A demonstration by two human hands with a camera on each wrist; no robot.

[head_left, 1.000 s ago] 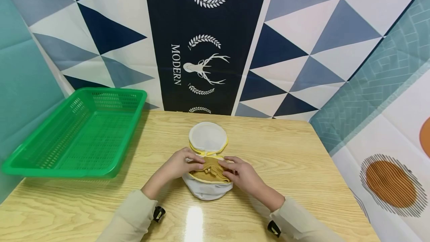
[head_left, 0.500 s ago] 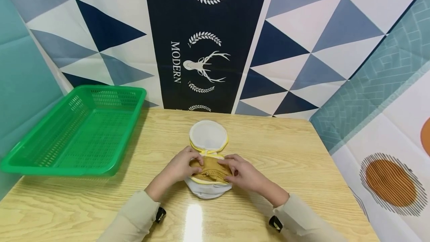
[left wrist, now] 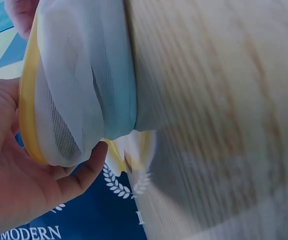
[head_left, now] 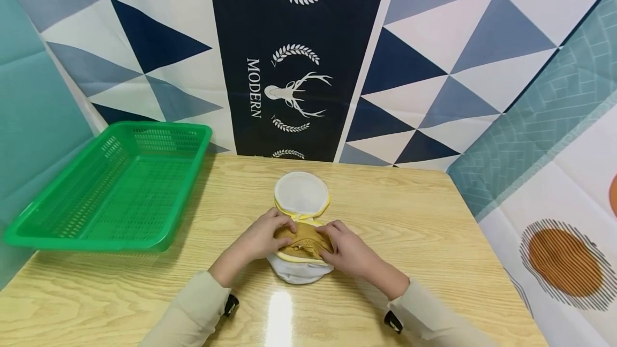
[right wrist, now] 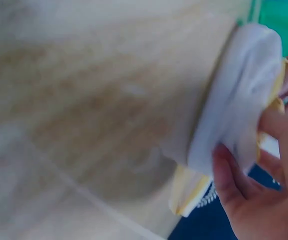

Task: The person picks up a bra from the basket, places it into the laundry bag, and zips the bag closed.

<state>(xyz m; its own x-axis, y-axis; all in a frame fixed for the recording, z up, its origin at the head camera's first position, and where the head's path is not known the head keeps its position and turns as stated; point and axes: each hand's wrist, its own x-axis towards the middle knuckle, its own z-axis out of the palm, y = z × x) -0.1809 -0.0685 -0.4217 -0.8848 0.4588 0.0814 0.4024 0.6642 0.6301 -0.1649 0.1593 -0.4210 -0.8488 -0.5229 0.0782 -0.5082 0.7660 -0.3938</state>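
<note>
A round white mesh laundry bag point(head_left: 300, 273) with yellow trim lies on the table, its round lid point(head_left: 301, 193) folded back behind it. Inside sits a mustard-yellow garment point(head_left: 306, 233) with a lacy edge, seemingly a bra. My left hand point(head_left: 268, 233) holds the bag's left side, thumb and forefinger over the garment. In the left wrist view, its other fingers point(left wrist: 86, 170) wrap the mesh outside. On the opposite side, my right hand point(head_left: 348, 249) grips the bag, its thumb on the garment and some fingers point(right wrist: 229, 175) against the outer wall. The garment's underside is hidden.
A green plastic basket point(head_left: 175, 218) with perforated sides stands on the left of the wooden table point(head_left: 409, 213). Patterned cloth point(head_left: 294, 25) hangs behind the table's back edge, and more covers both sides.
The garment's loose straps and clasp, bunched in the opening earlier, are now mostly covered by its smooth part. Both hands have shifted only slightly, and the bag stays in place.
</note>
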